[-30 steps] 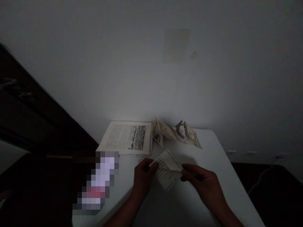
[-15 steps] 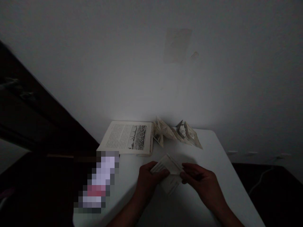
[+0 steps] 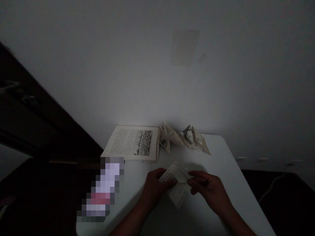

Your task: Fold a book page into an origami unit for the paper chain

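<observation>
A small folded sheet of printed paper (image 3: 179, 191) is held between my two hands above the table, turned so that it looks like a diamond. My left hand (image 3: 157, 183) grips its left corner, thumb lying on top. At the right corner, my right hand (image 3: 205, 185) pinches the paper between thumb and fingers. Beyond my hands, several folded paper boats (image 3: 172, 134) made from printed pages stand in a row near the wall.
A stack of printed pages (image 3: 123, 144) with a picture on top lies at the table's back left. Along the left edge of the white table (image 3: 221, 157) is a blurred-out object (image 3: 105, 186). The wall (image 3: 137, 82) rises directly behind. Right of the table hangs a cable (image 3: 272, 188).
The folded paper has shifted slightly downward and to the right and turned a little in my hands. Both hands keep their hold on it.
</observation>
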Demonstrator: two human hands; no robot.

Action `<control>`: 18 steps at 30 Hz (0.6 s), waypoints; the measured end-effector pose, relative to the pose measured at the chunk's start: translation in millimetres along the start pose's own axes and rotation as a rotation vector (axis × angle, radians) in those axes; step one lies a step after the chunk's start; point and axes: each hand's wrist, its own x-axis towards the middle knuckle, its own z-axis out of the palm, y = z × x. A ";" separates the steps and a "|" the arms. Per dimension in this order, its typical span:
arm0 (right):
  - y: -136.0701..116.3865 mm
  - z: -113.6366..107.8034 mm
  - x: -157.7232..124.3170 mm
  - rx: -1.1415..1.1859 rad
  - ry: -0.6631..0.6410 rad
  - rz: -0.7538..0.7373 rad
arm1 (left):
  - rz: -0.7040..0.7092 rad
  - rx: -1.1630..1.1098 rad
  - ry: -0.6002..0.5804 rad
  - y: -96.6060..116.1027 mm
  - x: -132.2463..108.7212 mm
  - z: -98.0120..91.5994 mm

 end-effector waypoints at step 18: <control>8.5 -19.8 17.8 -0.393 0.076 -0.149 | 0.116 0.578 -0.072 -2.7 32.5 7.5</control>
